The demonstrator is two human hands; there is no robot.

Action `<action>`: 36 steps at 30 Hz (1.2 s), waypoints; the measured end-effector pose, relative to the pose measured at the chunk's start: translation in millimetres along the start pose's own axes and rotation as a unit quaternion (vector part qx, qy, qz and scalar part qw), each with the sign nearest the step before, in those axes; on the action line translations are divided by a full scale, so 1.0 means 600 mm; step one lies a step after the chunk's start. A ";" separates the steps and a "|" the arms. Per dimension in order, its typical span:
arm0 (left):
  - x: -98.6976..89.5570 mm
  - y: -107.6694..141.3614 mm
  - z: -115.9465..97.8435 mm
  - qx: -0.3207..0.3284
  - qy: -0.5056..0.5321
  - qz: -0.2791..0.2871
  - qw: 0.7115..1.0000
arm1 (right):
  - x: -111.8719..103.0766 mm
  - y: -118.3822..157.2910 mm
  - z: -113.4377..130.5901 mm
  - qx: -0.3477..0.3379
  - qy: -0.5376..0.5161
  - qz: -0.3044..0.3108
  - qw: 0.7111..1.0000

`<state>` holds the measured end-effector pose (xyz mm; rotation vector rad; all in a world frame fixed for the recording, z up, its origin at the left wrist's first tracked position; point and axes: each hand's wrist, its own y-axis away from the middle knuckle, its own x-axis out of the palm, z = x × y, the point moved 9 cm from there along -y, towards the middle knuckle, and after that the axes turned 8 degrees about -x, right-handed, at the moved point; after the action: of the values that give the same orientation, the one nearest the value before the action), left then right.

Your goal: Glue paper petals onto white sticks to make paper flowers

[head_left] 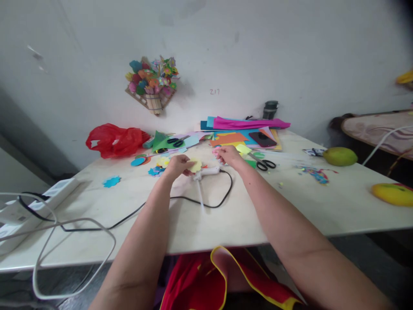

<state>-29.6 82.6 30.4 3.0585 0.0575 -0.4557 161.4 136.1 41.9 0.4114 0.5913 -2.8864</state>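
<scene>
Between the fingers of my left hand is a pale yellow flower cutout. My right hand pinches a small pink piece, partly covered by the fingers. Just below the yellow flower, a white glue gun lies on the table with a clear glue stick sticking out toward me. Blue flower cutouts lie left of my left hand. Black-handled scissors rest right of my right hand, beside a yellow-green piece.
A power strip with looping cables takes up the table's left side. At the back are a red plastic bag, coloured sheets and a phone. A mango and paper scraps lie at right.
</scene>
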 end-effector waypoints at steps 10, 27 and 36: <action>0.013 0.003 -0.013 0.056 0.089 0.046 0.993 | 0.022 0.003 0.016 -0.027 -0.028 0.023 0.999; 0.012 0.002 -0.006 0.042 0.159 0.054 0.985 | 0.020 0.010 0.023 -0.029 -0.010 0.016 0.999; 0.003 0.000 -0.002 0.037 0.194 0.019 0.980 | -0.004 0.000 0.000 0.000 0.018 -0.039 0.999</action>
<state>-27.6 82.7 31.2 3.1641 -0.0036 0.1505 163.7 136.2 42.5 0.4520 0.6279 -2.9578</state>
